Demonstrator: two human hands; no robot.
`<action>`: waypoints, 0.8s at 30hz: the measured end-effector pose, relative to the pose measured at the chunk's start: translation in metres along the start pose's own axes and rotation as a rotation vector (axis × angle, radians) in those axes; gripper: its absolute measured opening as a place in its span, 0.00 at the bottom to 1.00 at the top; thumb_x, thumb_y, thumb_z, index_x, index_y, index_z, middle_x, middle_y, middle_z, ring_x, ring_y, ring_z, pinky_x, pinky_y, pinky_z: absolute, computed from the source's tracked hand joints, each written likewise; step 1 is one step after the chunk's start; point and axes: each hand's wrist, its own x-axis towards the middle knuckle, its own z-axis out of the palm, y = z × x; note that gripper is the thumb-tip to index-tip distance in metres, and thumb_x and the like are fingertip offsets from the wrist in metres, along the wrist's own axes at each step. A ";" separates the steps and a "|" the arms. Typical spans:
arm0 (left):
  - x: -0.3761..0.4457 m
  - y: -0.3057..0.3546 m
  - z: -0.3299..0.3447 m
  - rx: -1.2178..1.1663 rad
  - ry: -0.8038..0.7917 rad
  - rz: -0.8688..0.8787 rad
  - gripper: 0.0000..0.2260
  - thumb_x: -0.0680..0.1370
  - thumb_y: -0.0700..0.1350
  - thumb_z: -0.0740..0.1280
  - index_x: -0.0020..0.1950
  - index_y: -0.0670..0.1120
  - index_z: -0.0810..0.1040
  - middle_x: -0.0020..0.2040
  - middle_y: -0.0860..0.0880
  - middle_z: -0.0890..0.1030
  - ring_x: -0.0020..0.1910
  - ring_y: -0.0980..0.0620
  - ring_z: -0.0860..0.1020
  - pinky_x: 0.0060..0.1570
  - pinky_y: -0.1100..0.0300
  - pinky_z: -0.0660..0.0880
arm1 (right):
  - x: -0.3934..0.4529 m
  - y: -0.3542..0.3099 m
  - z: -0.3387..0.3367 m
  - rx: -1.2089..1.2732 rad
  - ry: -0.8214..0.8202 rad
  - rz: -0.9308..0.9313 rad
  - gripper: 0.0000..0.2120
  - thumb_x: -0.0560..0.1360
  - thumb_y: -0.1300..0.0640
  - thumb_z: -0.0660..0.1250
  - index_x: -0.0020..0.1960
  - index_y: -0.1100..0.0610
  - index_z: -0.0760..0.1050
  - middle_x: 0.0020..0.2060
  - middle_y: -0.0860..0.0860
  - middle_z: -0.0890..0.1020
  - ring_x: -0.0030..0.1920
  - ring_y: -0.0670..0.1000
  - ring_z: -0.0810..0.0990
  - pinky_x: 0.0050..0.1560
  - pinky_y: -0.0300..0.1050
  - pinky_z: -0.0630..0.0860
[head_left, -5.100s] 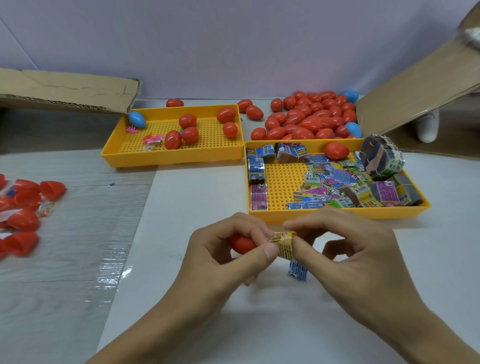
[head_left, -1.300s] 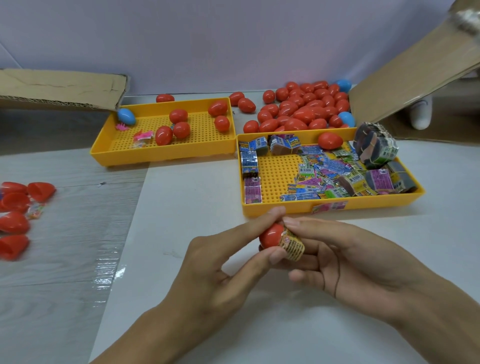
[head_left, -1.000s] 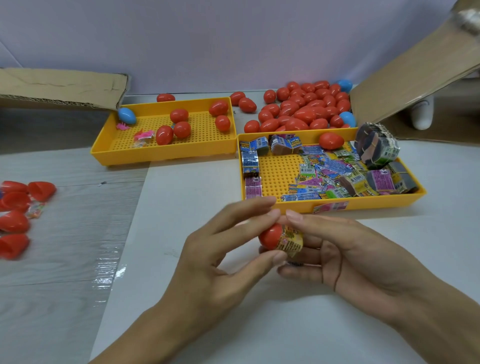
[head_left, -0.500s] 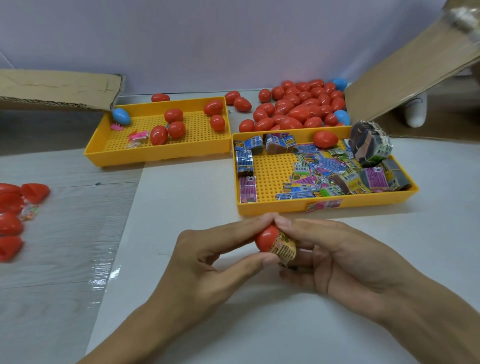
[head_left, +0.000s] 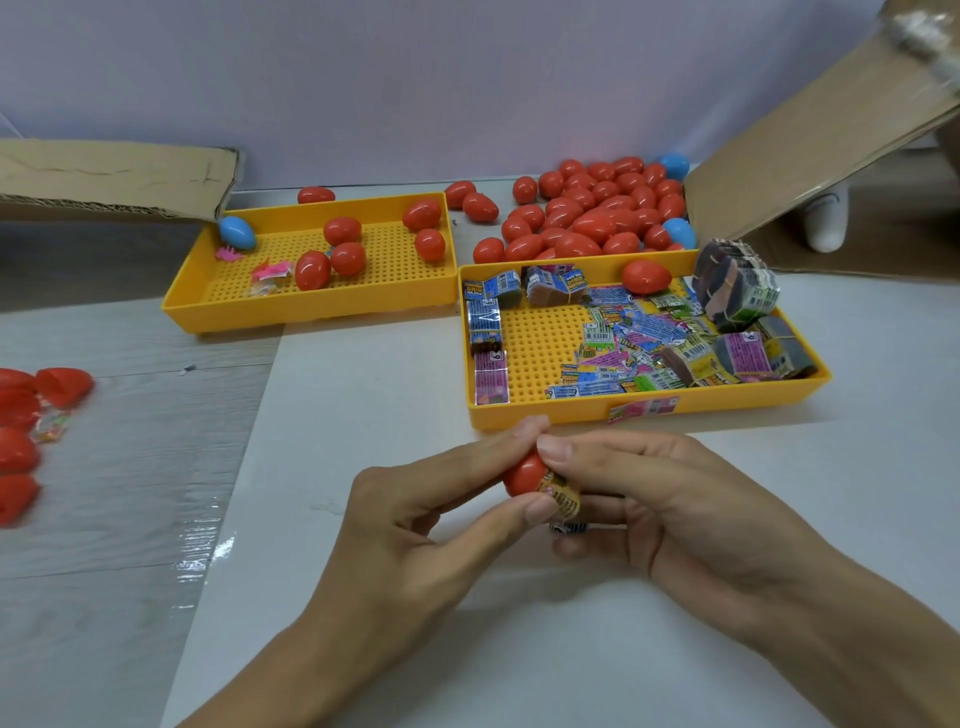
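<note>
My left hand (head_left: 410, 525) pinches a red plastic egg (head_left: 523, 475) between thumb and forefinger, just in front of the right yellow tray (head_left: 644, 408). A yellow printed label (head_left: 563, 499) wraps the egg's right side. My right hand (head_left: 670, 504) holds the egg at that label, thumb on top and fingers curled under it. A small blue label (head_left: 569, 528) shows under my right fingers. The egg's far end is hidden by my fingers.
The right tray holds several loose and bundled labels (head_left: 649, 338) and one red egg (head_left: 645, 276). The left yellow tray (head_left: 311, 312) holds red eggs, a blue egg (head_left: 236, 232) and pink toys. A pile of eggs (head_left: 592, 213) lies behind. Open red shells (head_left: 31, 415) lie far left. Cardboard flaps (head_left: 810, 135) stand at both sides.
Five seconds ago both hands pinched the label beside the egg; now the label lies wrapped round the egg. Over the last second my fingers closed tighter on it.
</note>
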 end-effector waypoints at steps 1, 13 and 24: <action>0.000 0.000 0.000 -0.012 -0.004 -0.008 0.18 0.73 0.44 0.72 0.63 0.49 0.80 0.62 0.55 0.82 0.63 0.53 0.80 0.64 0.60 0.74 | 0.001 0.001 0.000 0.004 -0.003 0.002 0.15 0.63 0.51 0.75 0.45 0.60 0.86 0.38 0.56 0.85 0.35 0.48 0.84 0.34 0.40 0.80; 0.003 0.001 0.000 -0.187 0.062 -0.086 0.18 0.72 0.43 0.73 0.62 0.48 0.82 0.59 0.52 0.84 0.60 0.52 0.82 0.58 0.63 0.77 | 0.001 -0.005 0.002 0.005 -0.019 0.036 0.17 0.66 0.46 0.73 0.47 0.57 0.85 0.43 0.60 0.86 0.42 0.56 0.86 0.32 0.43 0.81; 0.006 0.003 -0.005 -0.287 0.108 -0.190 0.14 0.72 0.47 0.73 0.57 0.50 0.84 0.52 0.45 0.86 0.49 0.44 0.85 0.48 0.55 0.81 | 0.002 0.006 -0.005 -0.770 0.158 -0.864 0.17 0.70 0.62 0.75 0.56 0.50 0.81 0.50 0.46 0.84 0.52 0.53 0.83 0.46 0.43 0.81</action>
